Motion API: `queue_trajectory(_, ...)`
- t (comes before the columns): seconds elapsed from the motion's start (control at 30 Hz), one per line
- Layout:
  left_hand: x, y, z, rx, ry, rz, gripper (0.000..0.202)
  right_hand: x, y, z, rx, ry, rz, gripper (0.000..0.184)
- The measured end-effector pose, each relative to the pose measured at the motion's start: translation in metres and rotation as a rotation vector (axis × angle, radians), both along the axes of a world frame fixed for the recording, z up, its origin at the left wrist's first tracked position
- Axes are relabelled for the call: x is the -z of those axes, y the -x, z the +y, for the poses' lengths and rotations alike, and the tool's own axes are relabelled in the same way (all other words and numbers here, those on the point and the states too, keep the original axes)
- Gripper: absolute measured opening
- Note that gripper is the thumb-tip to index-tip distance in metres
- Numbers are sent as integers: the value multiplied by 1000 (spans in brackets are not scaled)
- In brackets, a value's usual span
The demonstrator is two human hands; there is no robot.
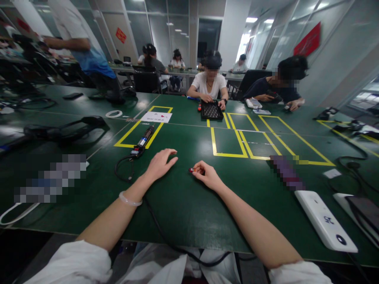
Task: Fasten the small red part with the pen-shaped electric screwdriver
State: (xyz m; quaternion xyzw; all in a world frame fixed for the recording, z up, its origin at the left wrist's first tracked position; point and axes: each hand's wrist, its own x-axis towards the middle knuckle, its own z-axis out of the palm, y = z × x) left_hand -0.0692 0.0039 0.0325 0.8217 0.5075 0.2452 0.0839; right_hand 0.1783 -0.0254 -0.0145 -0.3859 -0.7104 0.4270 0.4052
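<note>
We had a small red piece pinched between the thumb and fingers of our right hand, at the green table; we could not tell whether it touched the top. That fingertip grip probably suited so small a thing and left its end exposed. Our left hand was nearby, thumb and fingers apart, nothing visible in it. Beyond lay a tool, partly over yellow tape that seemingly marked out places. Opposite, a person handled a black tray, perhaps steadying it.

No legible text. Print on 1 white card: upside down, too small. Marks on 1 white power strip: unreadable.
</note>
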Motion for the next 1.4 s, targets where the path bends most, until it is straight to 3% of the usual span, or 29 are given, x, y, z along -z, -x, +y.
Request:
queue_trajectory(0.13,8,61,29,-445,-188,151,53,1,0,0,-5,7,-29,18)
queue_trajectory(0.2,14,89,39,-594,-141,221,62,1,1,0,-6,6,-37,17)
queue_trajectory(0.33,21,121,47,-661,78,254,60,1,1,0,-2,-2,-58,18)
queue_trajectory(0.5,17,127,51,-619,140,267,57,3,1,1,-12,-12,-76,19)
queue_trajectory(0.67,14,117,51,-631,130,298,59,4,1,1,-15,-1,-71,20)
queue_trajectory(0.83,15,92,43,-588,105,313,65,2,2,0,-15,-7,-79,19)
queue_trajectory(1.2,13,-2,-3,-182,11,307,59,1,3,0,13,-45,-93,18)
queue_trajectory(1.4,12,-33,-24,-33,2,270,59,1,3,1,53,-51,-100,16)
